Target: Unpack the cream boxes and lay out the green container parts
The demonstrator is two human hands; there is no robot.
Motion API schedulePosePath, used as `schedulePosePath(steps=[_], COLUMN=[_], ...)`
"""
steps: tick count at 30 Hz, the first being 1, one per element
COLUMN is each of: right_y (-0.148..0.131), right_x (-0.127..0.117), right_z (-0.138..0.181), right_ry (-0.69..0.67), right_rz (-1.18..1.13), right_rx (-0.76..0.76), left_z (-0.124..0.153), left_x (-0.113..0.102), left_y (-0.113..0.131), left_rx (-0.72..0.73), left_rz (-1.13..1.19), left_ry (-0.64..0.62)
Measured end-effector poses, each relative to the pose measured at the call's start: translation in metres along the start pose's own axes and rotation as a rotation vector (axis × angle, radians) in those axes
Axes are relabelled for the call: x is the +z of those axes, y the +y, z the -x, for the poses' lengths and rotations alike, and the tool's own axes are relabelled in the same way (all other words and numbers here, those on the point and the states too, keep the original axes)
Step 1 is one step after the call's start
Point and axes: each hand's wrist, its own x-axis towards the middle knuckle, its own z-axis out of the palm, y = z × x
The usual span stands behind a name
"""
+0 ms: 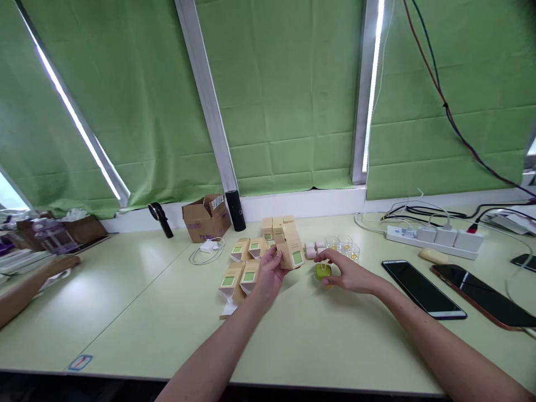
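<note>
My left hand (271,270) is wrapped round a small tan cardboard box (291,245) with a green label, tilted above the table. Its top flap looks raised. Close by on the right, my right hand (341,272) has its fingers round a small green item (322,271) low over the tabletop, perhaps a candle in a clear cup. Left of the held box stand several similar boxes (228,279) with green labels. Beyond my right hand are small clear cups (344,243) with yellowish bottoms, and several pale pink pieces (310,252) sit beside them.
A brown carton (206,219), a black cylinder (235,210) and a handheld fan (161,219) stand at the back. A white charger (209,245) lies nearer. Two phones (422,289) and a power strip (433,241) lie right. Another person's arm (37,287) rests at far left.
</note>
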Motion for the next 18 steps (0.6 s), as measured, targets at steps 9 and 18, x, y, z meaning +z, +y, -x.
schedulePosePath(steps=[9,18], right_y=[0.007,0.006], right_x=[0.003,-0.008], right_z=[-0.001,-0.002], right_ry=[-0.094,-0.142], right_rz=[-0.005,-0.079], right_rx=[0.038,-0.027], left_z=[0.001,-0.002], left_x=[-0.002,-0.009], left_y=[0.003,0.000], left_rx=[0.001,-0.045], left_rz=[0.058,0.103], left_ry=[-0.006,-0.009])
